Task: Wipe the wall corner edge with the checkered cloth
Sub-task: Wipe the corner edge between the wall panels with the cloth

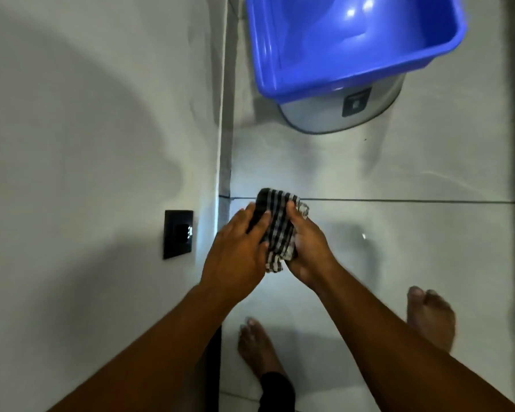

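Your two forearms reach down to both hands, left hand (pixel 235 251) and right hand (pixel 308 248), clamped together on the bunched checkered cloth (pixel 278 230), wall corner edge (pixel 224 144) just left, running away, left hand nearer.

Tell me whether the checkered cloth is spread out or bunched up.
Bunched up: the checkered cloth is folded into a compact wad, held between the left hand and right hand.

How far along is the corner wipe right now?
Done: the checkered cloth is picked up, bunched between the left hand and right hand. In hand: it looks like folding or readying, away from the wall. Left: the wall corner edge shows no cloth contact; wiping is not yet begun.
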